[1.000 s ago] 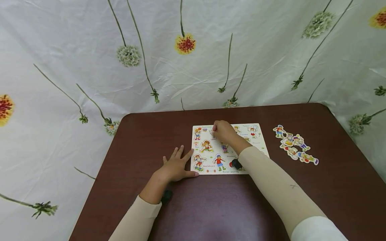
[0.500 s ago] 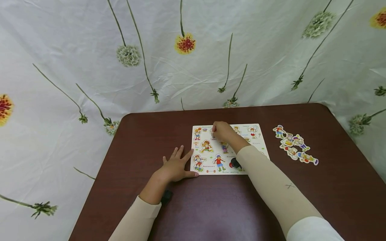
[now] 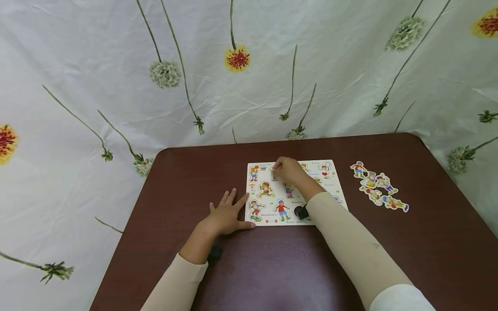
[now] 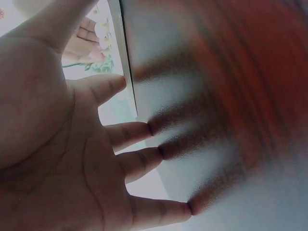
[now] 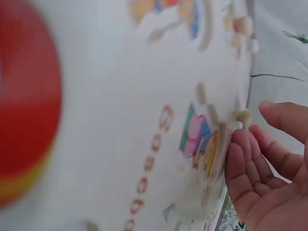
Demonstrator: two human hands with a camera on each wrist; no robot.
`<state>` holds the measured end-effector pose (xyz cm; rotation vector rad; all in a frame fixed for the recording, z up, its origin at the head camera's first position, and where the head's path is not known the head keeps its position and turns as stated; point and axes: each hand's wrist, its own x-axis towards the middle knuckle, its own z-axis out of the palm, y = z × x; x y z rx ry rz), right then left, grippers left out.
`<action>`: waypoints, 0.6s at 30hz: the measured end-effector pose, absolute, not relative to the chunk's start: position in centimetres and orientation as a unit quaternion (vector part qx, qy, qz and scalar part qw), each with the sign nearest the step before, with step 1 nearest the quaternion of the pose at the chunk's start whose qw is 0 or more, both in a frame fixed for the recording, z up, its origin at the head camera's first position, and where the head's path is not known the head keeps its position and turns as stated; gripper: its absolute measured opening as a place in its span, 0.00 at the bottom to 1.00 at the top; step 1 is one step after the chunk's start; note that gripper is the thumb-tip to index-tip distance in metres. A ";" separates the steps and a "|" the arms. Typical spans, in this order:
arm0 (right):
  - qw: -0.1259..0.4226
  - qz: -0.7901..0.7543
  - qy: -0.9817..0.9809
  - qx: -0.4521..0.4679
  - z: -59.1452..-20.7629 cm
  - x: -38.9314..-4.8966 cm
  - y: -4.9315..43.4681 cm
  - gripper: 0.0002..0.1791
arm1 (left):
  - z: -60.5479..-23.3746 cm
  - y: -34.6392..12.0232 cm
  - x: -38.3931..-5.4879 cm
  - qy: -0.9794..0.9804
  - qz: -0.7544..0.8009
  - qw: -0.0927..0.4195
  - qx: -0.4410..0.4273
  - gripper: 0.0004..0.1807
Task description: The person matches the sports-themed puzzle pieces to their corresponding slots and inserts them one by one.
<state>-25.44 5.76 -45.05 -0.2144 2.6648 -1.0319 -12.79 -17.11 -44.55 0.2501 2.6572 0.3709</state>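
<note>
A white puzzle board [image 3: 334, 188] with cut-out sports figures lies on the table. My left hand [image 3: 223, 218] rests at its left side, fingers spread on the tabletop, the thumb over the near left corner and the index fingertip at the edge. My right hand [image 3: 288, 169] is over the upper part of the board, by a figure piece [image 3: 274, 174] in the top row. In the right wrist view the thumb and index finger stand slightly apart beside a small raised piece [image 5: 242, 117], while the other fingers are bent close to the board.
Several loose figure pieces [image 3: 376, 181] lie in a cluster to the right of the board. The dark brown table [image 3: 186, 181] ends at a floral white cloth [image 3: 264, 95] behind. My right forearm covers the board's lower right part.
The right hand's fingers have loosened a little at the top-row piece, and the hand has barely shifted. The left hand stays in place. The head view has tilted slightly.
</note>
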 end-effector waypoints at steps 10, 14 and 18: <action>0.106 -0.498 0.860 -0.026 -45.1 -24.6 6.8 0.15 | -44.4 -17.0 -12.8 0.961 0.141 0.220 0.095 0.53; 0.081 -0.530 0.844 -0.025 -44.8 -24.2 7.1 0.14 | -44.4 -17.0 -12.7 0.960 0.142 0.222 0.092 0.53; 0.059 -0.554 0.830 -0.024 -44.5 -23.9 7.4 0.14 | -44.4 -17.0 -12.7 0.960 0.143 0.222 0.089 0.53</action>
